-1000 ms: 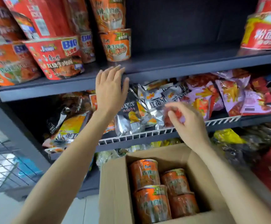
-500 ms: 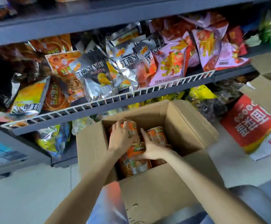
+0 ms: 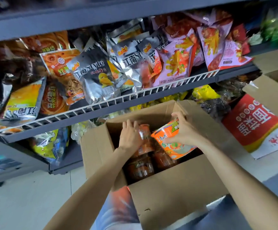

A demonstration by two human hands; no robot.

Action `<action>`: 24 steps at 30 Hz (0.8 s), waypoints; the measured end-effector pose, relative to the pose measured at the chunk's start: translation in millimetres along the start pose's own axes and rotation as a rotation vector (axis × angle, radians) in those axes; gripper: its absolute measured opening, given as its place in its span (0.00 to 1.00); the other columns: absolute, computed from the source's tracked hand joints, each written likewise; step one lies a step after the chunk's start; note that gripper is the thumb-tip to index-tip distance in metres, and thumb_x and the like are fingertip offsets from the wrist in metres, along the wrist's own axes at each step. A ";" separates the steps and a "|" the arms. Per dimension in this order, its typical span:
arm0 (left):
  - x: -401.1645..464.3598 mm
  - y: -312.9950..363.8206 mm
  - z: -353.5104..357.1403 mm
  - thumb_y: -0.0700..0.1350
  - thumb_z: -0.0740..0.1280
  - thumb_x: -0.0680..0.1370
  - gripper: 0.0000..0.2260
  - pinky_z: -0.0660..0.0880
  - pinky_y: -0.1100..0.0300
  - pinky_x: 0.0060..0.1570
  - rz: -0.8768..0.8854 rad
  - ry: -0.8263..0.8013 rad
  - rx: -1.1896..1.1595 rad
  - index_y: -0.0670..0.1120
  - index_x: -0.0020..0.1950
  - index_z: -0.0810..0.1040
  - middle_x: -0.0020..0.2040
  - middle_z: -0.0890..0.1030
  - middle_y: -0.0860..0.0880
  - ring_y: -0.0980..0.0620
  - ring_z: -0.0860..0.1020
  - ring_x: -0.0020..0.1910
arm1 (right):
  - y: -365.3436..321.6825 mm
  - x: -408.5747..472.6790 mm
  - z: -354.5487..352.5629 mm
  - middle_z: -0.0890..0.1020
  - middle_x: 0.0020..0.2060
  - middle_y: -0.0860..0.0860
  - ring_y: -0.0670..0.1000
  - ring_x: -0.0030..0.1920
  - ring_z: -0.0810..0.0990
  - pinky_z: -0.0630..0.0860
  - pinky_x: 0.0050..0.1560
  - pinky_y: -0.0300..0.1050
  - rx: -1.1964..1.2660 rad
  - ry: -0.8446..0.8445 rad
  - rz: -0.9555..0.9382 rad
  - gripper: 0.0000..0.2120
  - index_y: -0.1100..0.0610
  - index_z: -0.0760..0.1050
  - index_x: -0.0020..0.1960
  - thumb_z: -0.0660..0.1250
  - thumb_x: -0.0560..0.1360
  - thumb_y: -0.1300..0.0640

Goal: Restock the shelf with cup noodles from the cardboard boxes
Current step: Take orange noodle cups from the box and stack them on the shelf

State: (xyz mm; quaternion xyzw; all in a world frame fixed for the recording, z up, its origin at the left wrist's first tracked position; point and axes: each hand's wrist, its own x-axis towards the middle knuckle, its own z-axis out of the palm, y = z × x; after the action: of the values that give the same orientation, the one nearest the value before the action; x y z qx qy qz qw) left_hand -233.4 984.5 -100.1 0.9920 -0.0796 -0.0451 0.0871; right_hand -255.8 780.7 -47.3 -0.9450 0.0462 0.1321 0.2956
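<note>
Both hands are reaching into the cardboard box. The left hand is gripping an orange cup; beside it, the right hand is clasping a tilted cup noodle. Beyond them, snack bags are filling the shelf.

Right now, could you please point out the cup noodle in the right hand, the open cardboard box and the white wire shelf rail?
cup noodle (image 3: 166, 138), head view, on its orange side wall.
cardboard box (image 3: 173, 193), head view, on its near outer wall.
wire shelf rail (image 3: 101, 105), head view, mid-rail.
</note>
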 end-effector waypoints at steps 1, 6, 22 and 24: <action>0.5 0.7 4.6 0.61 0.71 0.70 0.36 0.64 0.52 0.62 -0.007 -0.032 -0.018 0.46 0.71 0.62 0.66 0.64 0.42 0.43 0.63 0.65 | -0.4 -3.7 -2.6 0.70 0.58 0.50 0.54 0.52 0.74 0.72 0.50 0.47 0.114 0.021 0.008 0.46 0.45 0.56 0.66 0.80 0.58 0.46; 10.6 2.2 11.5 0.65 0.74 0.64 0.53 0.71 0.45 0.60 -0.179 -0.252 -0.138 0.46 0.76 0.48 0.71 0.57 0.38 0.35 0.65 0.67 | -3.4 -9.7 -4.1 0.71 0.54 0.48 0.44 0.47 0.75 0.70 0.39 0.34 0.393 0.142 -0.036 0.39 0.51 0.59 0.66 0.80 0.64 0.57; 23.6 28.8 24.5 0.54 0.78 0.66 0.53 0.71 0.47 0.62 -0.453 -0.349 -0.774 0.45 0.75 0.43 0.70 0.67 0.39 0.40 0.70 0.67 | -1.1 -16.5 -4.8 0.70 0.59 0.49 0.50 0.57 0.72 0.76 0.51 0.47 0.388 0.504 0.038 0.43 0.43 0.59 0.63 0.79 0.56 0.41; 24.5 23.0 14.4 0.58 0.79 0.63 0.51 0.72 0.46 0.62 -0.341 -0.302 -0.756 0.45 0.73 0.49 0.68 0.67 0.38 0.39 0.70 0.66 | -8.7 -16.6 -13.2 0.69 0.57 0.48 0.48 0.56 0.71 0.73 0.50 0.40 0.398 0.556 0.001 0.41 0.47 0.61 0.64 0.81 0.59 0.47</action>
State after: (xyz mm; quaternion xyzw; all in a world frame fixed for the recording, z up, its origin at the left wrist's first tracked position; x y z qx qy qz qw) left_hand -214.2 955.7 -112.0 0.8715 0.0954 -0.2294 0.4227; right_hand -267.3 780.5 -27.6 -0.8687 0.1501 -0.1419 0.4502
